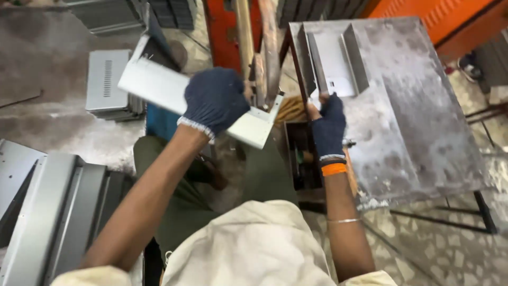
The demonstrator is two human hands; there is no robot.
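My left hand [214, 100], in a dark blue glove, grips a long white bent sheet-metal piece [159, 87] and holds it up against the upright machine [259, 58] in front of me. My right hand [328, 124], also gloved in dark blue with an orange wristband, rests at the near edge of a grey metal channel part [333, 61] lying on the worn steel table [418, 122]. Whether the fingers clasp that part is hard to make out.
Stacks of grey metal covers [108, 82] lie on the floor to the left. More grey panels [50, 212] lean at the lower left. An orange machine body [444, 16] stands at the back right. A dark box of small tools [301, 159] sits below the table's edge.
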